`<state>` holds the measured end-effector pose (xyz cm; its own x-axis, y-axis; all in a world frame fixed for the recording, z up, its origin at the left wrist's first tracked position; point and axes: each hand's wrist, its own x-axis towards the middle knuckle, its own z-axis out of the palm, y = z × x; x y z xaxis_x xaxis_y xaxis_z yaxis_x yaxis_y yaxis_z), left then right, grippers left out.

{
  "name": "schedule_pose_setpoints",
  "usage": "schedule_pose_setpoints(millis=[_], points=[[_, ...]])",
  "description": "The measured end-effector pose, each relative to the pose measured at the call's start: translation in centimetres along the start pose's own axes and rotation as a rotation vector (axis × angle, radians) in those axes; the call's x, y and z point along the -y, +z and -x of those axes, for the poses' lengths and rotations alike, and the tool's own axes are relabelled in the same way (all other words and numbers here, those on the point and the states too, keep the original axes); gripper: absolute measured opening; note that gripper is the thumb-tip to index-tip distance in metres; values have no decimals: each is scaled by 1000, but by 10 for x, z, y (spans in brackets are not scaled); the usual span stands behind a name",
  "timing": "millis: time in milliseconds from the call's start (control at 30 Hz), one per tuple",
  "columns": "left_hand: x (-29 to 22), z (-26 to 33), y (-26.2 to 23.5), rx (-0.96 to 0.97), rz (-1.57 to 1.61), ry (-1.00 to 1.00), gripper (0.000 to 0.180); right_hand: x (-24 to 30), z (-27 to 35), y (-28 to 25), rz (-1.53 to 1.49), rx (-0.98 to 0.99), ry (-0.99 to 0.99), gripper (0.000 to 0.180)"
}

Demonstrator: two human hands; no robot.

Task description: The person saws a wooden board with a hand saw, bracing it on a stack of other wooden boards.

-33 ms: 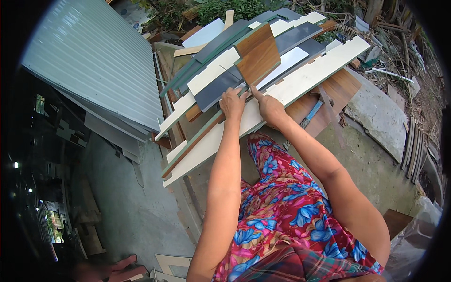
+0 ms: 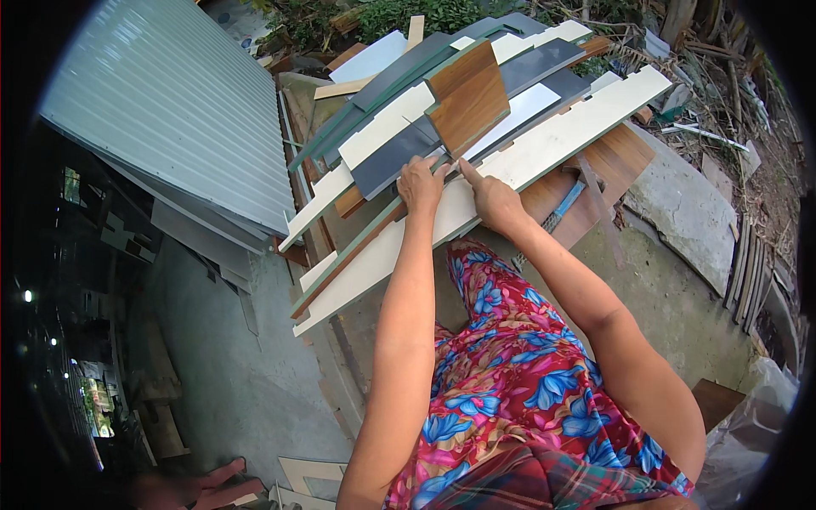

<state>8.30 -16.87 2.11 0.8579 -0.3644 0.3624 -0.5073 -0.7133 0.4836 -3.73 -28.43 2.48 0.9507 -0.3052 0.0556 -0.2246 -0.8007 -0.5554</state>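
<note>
Green-edged strip (image 2: 348,262) lay aslant in front of me, its near end out to my left, its middle running under my hands. Nearest, my floral clothing (image 2: 518,357) filled the foreground. Left hand (image 2: 418,185): fingers curled over the strip, gripping it as far as I could see. Right hand (image 2: 495,202): index finger stretched toward the left thumb, the rest bent under; could not tell whether it pinched anything. Change since a moment before: slight. Right fingertip sat a touch farther right; strip lay much as it had. Meaning: both hands were busy at one spot, and the strip had not been moved along.

Cream board (image 2: 552,144) ran long beside the strip, on my side. Blue-handled tool (image 2: 565,206) off to the right. Just past my fingertips, a wood-grain panel (image 2: 467,98) stood tilted, dark grey board (image 2: 387,166) to its left. Farther, corrugated sheet (image 2: 178,110) at left; green plants (image 2: 408,19) behind all.
</note>
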Motion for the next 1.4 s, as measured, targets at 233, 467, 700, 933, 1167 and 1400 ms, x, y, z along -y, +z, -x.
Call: schedule_pose_setpoints(millis=[233, 467, 700, 933, 1167, 1400], points=[[4, -6, -7, 13, 20, 8, 29, -24, 108, -31, -12, 63, 42, 70], [-4, 0, -9, 36, 2, -1, 35, -16, 48, -22, -20, -44, -49, 69], [-8, 1, -5, 60, -6, -47, 27, 7, -22, 1, -18, -66, -25, 71], [-3, -3, -9, 28, 29, -44, 33, -16, 76, -18, 17, 17, 0, 73], [3, 0, -11, 12, 26, -41, 34, -15, 93, -40, -54, 50, 28, 69], [-5, 1, -3, 52, -8, -34, 31, 7, -20, -3, -54, -63, -46, 65]])
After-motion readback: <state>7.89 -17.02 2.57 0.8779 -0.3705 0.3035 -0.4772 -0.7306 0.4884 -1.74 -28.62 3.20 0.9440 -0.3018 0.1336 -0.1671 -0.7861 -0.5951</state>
